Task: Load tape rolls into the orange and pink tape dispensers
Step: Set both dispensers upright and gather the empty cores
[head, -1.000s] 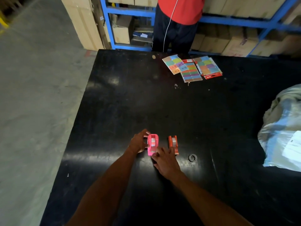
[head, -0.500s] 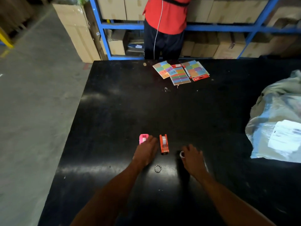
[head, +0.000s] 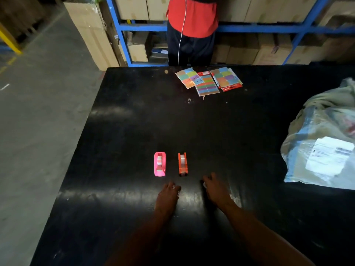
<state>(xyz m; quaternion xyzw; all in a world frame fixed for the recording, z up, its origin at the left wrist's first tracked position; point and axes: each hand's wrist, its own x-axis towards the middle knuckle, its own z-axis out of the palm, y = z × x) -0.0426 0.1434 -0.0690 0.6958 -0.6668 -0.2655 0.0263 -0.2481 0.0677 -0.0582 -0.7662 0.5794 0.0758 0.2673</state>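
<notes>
Two small tape dispensers stand side by side on the black table [head: 134, 131], each with a pale tape roll seated in it: the pink dispenser [head: 160, 164] on the left, the orange dispenser [head: 182, 164] on the right. Neither is touched. My left hand [head: 167, 198] rests palm down just in front of them, its fingertips over something small and shiny. To the right of it, my right hand [head: 216, 191] is also palm down, with a small pale glint at its fingertips. What lies under either hand is hidden.
Several packs of coloured sticky flags [head: 209, 81] lie at the far edge, where a person in a red top [head: 192, 20] stands before blue shelving [head: 123, 33] with cardboard boxes. A plastic-wrapped parcel [head: 322, 146] sits at the right edge. The table's left edge drops to grey floor.
Both hands have left the pink dispenser and drawn back toward me. The left hand now covers the small ring that lay bare on the table half a second ago.
</notes>
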